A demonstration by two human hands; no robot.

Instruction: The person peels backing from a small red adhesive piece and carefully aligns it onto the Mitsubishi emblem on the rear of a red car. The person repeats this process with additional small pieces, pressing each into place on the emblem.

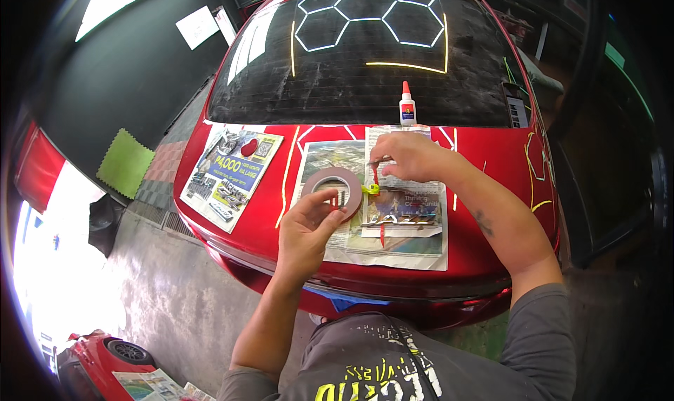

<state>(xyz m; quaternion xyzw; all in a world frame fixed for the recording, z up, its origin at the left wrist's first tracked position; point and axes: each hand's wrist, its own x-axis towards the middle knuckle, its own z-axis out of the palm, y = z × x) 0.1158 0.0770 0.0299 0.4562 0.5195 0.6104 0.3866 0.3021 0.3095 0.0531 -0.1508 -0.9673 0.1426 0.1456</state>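
Observation:
My left hand point(310, 230) is at the near edge of a roll of brown-edged adhesive tape point(354, 182), fingers curved around a small dark piece I cannot make out. My right hand point(408, 156) pinches a slim dark tool, perhaps tweezers, with a red strip point(375, 177) hanging below it. A small yellow-green object point(372, 189) sits at the strip's lower end. Newspaper sheets point(403, 261) lie under both hands on the red car's trunk lid. Chrome emblem letters point(400, 220) rest on the paper, with a red pointed strip point(383, 236) just below them.
A white glue bottle with a red cap point(407, 109) stands by the rear window point(337, 103). On the left of the trunk lid lies a printed sheet point(210, 211) with emblems and a red lump point(249, 147). Blue material point(347, 300) shows at the bumper.

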